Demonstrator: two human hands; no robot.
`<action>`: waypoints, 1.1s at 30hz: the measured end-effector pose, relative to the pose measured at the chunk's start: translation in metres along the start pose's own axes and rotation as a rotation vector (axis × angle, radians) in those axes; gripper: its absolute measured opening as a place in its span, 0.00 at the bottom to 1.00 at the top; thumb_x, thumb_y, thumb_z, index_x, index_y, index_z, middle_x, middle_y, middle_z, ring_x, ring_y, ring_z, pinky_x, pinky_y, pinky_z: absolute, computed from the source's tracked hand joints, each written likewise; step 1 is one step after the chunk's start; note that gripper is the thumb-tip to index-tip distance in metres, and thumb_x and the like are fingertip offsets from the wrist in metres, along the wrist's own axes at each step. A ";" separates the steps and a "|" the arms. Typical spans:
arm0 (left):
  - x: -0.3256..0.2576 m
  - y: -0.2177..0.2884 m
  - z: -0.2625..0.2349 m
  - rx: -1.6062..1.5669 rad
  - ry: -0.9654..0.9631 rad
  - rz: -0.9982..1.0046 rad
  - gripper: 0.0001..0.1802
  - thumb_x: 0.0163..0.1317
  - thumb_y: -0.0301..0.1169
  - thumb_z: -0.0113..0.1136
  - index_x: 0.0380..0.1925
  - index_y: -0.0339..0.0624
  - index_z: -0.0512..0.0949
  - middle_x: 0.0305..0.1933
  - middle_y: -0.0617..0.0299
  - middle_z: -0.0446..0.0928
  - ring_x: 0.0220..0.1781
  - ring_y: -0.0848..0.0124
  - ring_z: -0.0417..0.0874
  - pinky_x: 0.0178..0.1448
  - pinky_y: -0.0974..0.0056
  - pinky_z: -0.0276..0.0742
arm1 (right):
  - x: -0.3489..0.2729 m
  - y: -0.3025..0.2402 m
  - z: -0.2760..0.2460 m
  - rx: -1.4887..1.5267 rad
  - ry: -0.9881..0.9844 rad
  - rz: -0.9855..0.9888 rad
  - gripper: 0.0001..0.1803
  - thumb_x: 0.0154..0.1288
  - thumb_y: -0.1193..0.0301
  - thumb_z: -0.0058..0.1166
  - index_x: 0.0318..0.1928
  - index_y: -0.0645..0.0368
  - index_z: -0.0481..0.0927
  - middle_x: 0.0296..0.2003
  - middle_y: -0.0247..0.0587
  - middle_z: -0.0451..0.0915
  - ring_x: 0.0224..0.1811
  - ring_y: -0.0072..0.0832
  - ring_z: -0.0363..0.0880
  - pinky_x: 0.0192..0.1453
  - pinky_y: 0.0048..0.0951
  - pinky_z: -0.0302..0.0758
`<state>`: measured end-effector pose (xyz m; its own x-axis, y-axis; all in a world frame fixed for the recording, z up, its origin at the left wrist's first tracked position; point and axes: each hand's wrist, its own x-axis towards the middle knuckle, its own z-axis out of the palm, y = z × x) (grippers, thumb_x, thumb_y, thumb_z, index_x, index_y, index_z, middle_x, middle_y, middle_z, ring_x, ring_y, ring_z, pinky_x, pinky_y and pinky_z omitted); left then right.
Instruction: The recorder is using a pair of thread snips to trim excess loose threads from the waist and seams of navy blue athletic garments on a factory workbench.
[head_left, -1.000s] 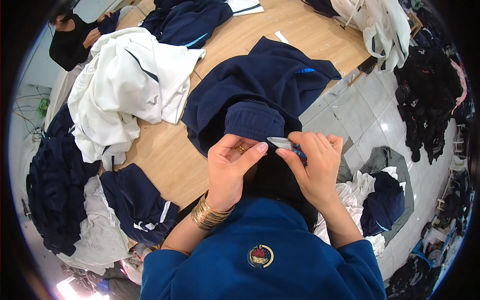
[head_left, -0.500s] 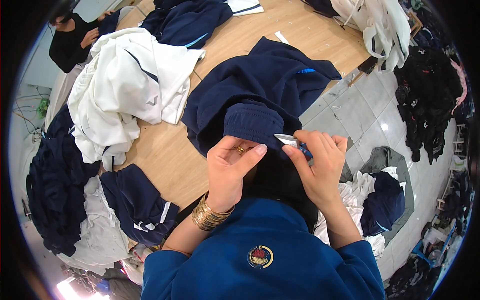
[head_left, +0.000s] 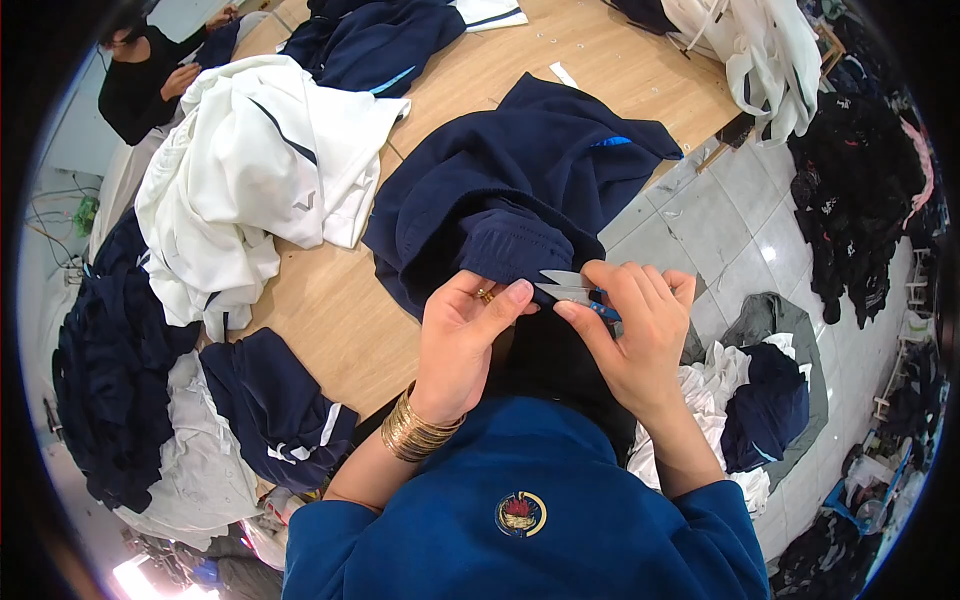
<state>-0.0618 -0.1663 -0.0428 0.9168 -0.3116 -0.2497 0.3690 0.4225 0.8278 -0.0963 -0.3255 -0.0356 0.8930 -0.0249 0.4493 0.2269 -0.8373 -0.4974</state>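
Note:
A navy garment (head_left: 500,150) with a gathered, stitched waistband (head_left: 515,243) lies over the table's near edge in front of me. My left hand (head_left: 470,325) is closed on the band's edge, thumb and fingers pinching the cloth; a ring and several gold bangles show on it. In my right hand (head_left: 635,325) is a small pair of thread snips (head_left: 570,288) with blue handles. Their two blades are spread apart and point left, with the tips at the band's edge close to my left thumb. Any thread between the blades is too small to make out.
White garments (head_left: 250,150) are heaped on the wooden table (head_left: 320,320) to the left, more navy clothes (head_left: 390,45) beyond. Navy piles (head_left: 120,370) stand at far left. Clothes (head_left: 765,405) lie on the tiled floor at right. A person in black (head_left: 145,85) handles dark cloth at far left.
The snips' blades have opened wider and moved slightly left, nearer my left thumb. My left hand has shifted a little to the right, and the waistband has turned and folded with it.

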 end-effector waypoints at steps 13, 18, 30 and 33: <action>0.003 0.002 -0.002 -0.164 -0.106 -0.205 0.11 0.60 0.33 0.57 0.38 0.37 0.75 0.38 0.61 0.77 0.40 0.75 0.74 0.50 0.67 0.70 | 0.001 -0.002 0.001 0.001 0.035 0.006 0.13 0.50 0.62 0.60 0.31 0.56 0.76 0.22 0.29 0.73 0.25 0.25 0.69 0.39 0.30 0.54; 0.002 0.000 -0.002 -0.150 -0.082 -0.195 0.11 0.60 0.33 0.57 0.37 0.37 0.75 0.38 0.61 0.77 0.40 0.75 0.74 0.49 0.67 0.70 | 0.000 -0.002 0.001 0.003 0.039 0.007 0.12 0.50 0.62 0.60 0.31 0.55 0.76 0.21 0.29 0.72 0.24 0.24 0.68 0.38 0.29 0.54; 0.004 -0.001 -0.005 -0.168 -0.114 -0.195 0.10 0.60 0.32 0.56 0.38 0.38 0.75 0.39 0.62 0.77 0.41 0.75 0.75 0.50 0.66 0.70 | 0.001 0.002 0.004 0.012 0.047 0.018 0.11 0.51 0.63 0.60 0.31 0.54 0.76 0.22 0.29 0.72 0.23 0.24 0.68 0.37 0.29 0.54; 0.002 0.000 -0.005 -0.184 -0.090 -0.187 0.11 0.60 0.32 0.56 0.40 0.38 0.74 0.40 0.62 0.77 0.42 0.74 0.75 0.50 0.65 0.71 | 0.002 0.005 0.003 0.064 0.069 0.068 0.10 0.51 0.63 0.60 0.31 0.53 0.76 0.22 0.28 0.73 0.23 0.24 0.69 0.37 0.28 0.55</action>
<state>-0.0589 -0.1627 -0.0463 0.8158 -0.4698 -0.3373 0.5599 0.4954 0.6642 -0.0926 -0.3280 -0.0390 0.8786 -0.1198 0.4624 0.1936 -0.7957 -0.5740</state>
